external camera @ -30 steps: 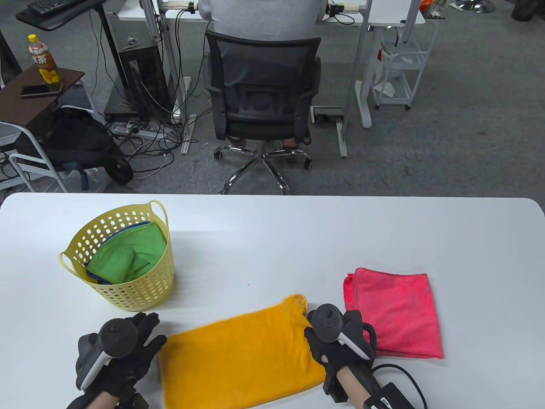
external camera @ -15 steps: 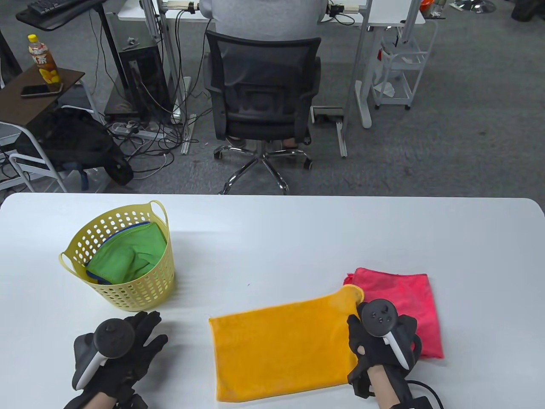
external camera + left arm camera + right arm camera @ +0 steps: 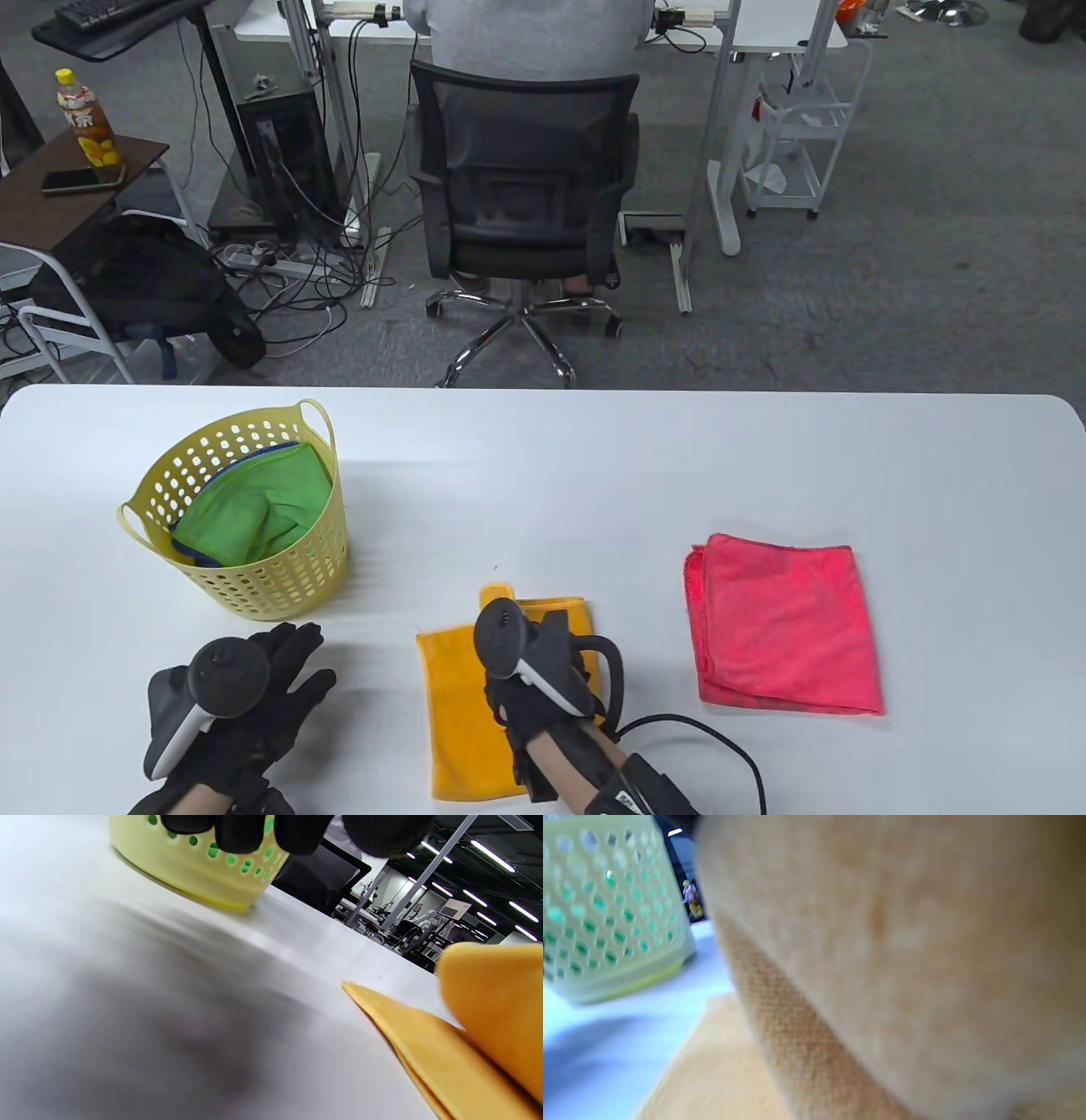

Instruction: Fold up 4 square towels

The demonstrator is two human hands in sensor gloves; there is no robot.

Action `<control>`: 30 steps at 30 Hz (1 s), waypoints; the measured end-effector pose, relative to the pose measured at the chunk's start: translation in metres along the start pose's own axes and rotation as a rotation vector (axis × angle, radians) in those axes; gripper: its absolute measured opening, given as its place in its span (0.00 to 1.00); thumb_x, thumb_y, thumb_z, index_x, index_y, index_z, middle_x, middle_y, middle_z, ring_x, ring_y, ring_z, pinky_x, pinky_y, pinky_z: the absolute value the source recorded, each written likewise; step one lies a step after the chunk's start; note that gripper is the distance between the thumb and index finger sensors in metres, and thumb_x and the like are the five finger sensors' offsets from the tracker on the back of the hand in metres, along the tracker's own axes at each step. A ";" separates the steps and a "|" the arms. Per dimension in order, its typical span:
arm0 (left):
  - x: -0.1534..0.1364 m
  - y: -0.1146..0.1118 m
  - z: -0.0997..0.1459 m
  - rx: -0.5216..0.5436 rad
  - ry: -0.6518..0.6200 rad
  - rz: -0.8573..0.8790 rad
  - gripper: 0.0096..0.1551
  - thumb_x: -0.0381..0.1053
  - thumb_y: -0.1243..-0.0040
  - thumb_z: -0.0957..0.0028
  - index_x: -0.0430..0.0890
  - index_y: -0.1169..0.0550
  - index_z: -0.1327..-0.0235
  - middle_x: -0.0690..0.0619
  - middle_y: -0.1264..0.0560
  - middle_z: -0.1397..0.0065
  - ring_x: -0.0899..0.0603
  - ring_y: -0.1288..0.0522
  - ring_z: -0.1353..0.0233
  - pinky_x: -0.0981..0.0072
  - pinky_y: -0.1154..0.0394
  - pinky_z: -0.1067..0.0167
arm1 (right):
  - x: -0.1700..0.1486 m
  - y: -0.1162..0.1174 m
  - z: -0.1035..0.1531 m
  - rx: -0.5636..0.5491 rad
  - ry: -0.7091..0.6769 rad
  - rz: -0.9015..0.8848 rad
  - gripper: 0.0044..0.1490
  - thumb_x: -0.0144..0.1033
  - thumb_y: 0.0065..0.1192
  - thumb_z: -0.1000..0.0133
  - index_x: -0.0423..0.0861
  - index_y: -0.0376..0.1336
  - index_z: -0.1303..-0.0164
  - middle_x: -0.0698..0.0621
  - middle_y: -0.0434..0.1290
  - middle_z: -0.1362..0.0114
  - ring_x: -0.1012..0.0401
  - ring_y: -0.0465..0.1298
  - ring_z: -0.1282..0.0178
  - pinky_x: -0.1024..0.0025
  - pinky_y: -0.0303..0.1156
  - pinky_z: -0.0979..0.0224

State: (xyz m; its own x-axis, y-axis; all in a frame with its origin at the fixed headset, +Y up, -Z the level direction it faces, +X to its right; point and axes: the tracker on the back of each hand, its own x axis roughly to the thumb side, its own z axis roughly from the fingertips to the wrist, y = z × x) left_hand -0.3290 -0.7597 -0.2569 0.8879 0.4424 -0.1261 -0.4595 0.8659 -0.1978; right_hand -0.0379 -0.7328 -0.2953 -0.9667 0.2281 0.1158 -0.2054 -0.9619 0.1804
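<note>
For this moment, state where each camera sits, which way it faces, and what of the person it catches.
Table view: high above the near edge, looking down at the table and the office beyond; shows the left hand and the right hand over the orange towel.
Left wrist view: low over the tabletop, facing the yellow basket; gloved fingers hang in at the top.
Right wrist view: pressed close to the orange towel; no hand visible.
All three share the orange towel and the yellow basket.

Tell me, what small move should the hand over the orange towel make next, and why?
Probably lower the right hand and lay the flap it carries flat onto the orange towel, edges matched. The left wrist view shows that flap lifted above the lower layer, so the fold looks unfinished.
</note>
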 end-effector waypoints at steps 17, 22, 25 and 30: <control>0.002 0.000 0.004 0.011 -0.048 0.007 0.41 0.69 0.46 0.45 0.60 0.36 0.17 0.50 0.42 0.11 0.35 0.46 0.11 0.37 0.48 0.16 | 0.004 -0.027 0.018 0.288 -0.180 -0.461 0.39 0.46 0.55 0.37 0.33 0.58 0.22 0.27 0.73 0.32 0.50 0.84 0.53 0.39 0.73 0.39; 0.003 0.000 0.004 0.015 -0.049 0.002 0.41 0.69 0.46 0.45 0.60 0.36 0.17 0.50 0.42 0.11 0.34 0.46 0.11 0.37 0.48 0.16 | -0.072 -0.023 -0.004 0.115 0.233 -0.182 0.41 0.49 0.55 0.37 0.29 0.63 0.27 0.25 0.75 0.36 0.49 0.83 0.55 0.38 0.72 0.40; 0.003 -0.002 0.004 0.011 -0.049 -0.003 0.41 0.69 0.46 0.45 0.60 0.36 0.17 0.50 0.42 0.10 0.35 0.46 0.11 0.37 0.48 0.16 | -0.094 0.015 -0.013 0.291 0.367 -0.038 0.44 0.53 0.52 0.36 0.27 0.63 0.28 0.24 0.73 0.36 0.48 0.80 0.52 0.37 0.70 0.39; 0.002 -0.004 0.003 0.002 -0.038 -0.010 0.41 0.69 0.47 0.45 0.60 0.36 0.17 0.50 0.42 0.10 0.34 0.46 0.11 0.37 0.49 0.16 | -0.083 0.045 -0.012 0.172 0.295 0.096 0.36 0.43 0.55 0.38 0.27 0.63 0.32 0.26 0.69 0.41 0.52 0.76 0.54 0.40 0.69 0.38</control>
State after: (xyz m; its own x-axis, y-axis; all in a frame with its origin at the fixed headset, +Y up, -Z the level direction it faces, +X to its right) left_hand -0.3250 -0.7617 -0.2534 0.8925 0.4425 -0.0873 -0.4509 0.8707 -0.1965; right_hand 0.0313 -0.7965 -0.3084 -0.9880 0.0601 -0.1421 -0.1067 -0.9316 0.3475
